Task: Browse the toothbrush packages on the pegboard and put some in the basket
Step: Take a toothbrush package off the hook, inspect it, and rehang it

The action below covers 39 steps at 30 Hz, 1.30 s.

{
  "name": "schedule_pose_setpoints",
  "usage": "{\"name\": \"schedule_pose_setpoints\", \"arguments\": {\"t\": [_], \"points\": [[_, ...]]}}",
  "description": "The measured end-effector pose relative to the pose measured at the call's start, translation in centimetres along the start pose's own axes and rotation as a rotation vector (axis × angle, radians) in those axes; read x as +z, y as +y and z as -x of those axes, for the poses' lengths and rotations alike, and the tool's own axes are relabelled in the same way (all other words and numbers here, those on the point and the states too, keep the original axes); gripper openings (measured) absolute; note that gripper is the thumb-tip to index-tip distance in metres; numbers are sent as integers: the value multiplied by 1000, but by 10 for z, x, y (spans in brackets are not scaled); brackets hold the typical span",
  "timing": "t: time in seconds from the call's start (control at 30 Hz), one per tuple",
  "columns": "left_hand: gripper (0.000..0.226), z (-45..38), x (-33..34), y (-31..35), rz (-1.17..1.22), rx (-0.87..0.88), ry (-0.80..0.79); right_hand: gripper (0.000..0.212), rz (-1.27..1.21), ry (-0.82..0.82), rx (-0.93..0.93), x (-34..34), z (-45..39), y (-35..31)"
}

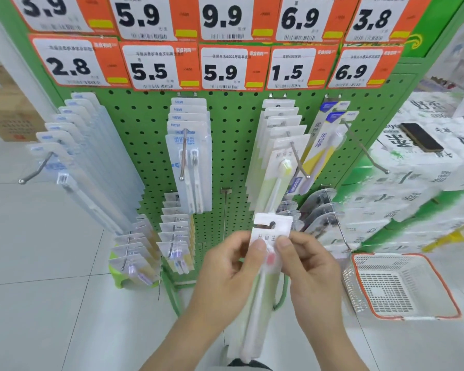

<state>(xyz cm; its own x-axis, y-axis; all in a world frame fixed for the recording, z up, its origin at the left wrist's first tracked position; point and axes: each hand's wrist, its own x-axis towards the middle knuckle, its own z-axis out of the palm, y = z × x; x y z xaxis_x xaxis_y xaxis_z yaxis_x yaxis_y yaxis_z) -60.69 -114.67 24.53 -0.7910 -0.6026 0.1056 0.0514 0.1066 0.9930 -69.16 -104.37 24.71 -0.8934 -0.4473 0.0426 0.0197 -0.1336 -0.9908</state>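
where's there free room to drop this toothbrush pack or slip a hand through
The basket at lower right shows a bare mesh bottom inside its orange rim. Floor tiles left of the pegboard are open too. The bare hook leaves a gap between the package columns. Elsewhere the hooks are packed, and both the left hand and right hand hold the toothbrush package.

Left hand (225,274) and right hand (310,271) close together, thumbs forward, fingers curled; both forearms extended
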Motion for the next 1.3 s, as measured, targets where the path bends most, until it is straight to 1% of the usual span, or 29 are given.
{"name": "schedule_pose_setpoints", "arguments": {"t": [0.17, 0.23, 0.3, 0.4, 0.53, 0.63, 0.67, 0.73, 0.87, 0.93, 1.0, 1.03, 1.07, 1.13, 1.17, 1.23, 1.3], "points": [[41, 11, -18, -19, -28, -55, 90, 23, 101, -189, 115, 8, 3, 11], [41, 15, -25, -24, -34, -87, 86, 23, 143, -256, 171, 9, 1, 15], [41, 19, -33, -30, -46, -115, 53, 16, 188, -332, 210, 11, -1, 20], [46, 27, -48, -39, -147, -164, -11, 13, 303, -432, 179, 15, -1, 30], [30, 50, -61, -46, -131, -254, -73, 20, 409, -495, 83, 21, 11, 39], [23, 74, -64, -51, -109, -321, -85, 26, 482, -551, 90, 22, 24, 49], [23, 80, -64, -52, -101, -329, -72, 23, 491, -564, 88, 22, 28, 51], [23, 86, -64, -52, -97, -330, -47, 14, 466, -573, 81, 23, 35, 53], [24, 85, -63, -52, -140, -340, -53, 18, 411, -565, 108, 21, 34, 50], [19, 86, -61, -50, -132, -345, -66, 28, 387, -558, 79, 20, 31, 45], [18, 87, -60, -49, -125, -354, -67, 47, 349, -520, 27, 20, 30, 40], [18, 88, -59, -49, -146, -350, -65, 53, 335, -497, -7, 20, 30, 39], [17, 89, -58, -48, -172, -342, -60, 52, 352, -470, -67, 20, 30, 39], [14, 91, -56, -47, -222, -326, -43, 34, 462, -418, -217, 22, 29, 39], [14, 92, -56, -46, -246, -316, -38, 27, 504, -398, -255, 23, 29, 40], [16, 92, -55, -44, -278, -292, -30, 17, 501, -396, -246, 24, 30, 42], [21, 94, -55, -42, -312, -256, -24, 12, 446, -436, -165, 26, 34, 45]]}}
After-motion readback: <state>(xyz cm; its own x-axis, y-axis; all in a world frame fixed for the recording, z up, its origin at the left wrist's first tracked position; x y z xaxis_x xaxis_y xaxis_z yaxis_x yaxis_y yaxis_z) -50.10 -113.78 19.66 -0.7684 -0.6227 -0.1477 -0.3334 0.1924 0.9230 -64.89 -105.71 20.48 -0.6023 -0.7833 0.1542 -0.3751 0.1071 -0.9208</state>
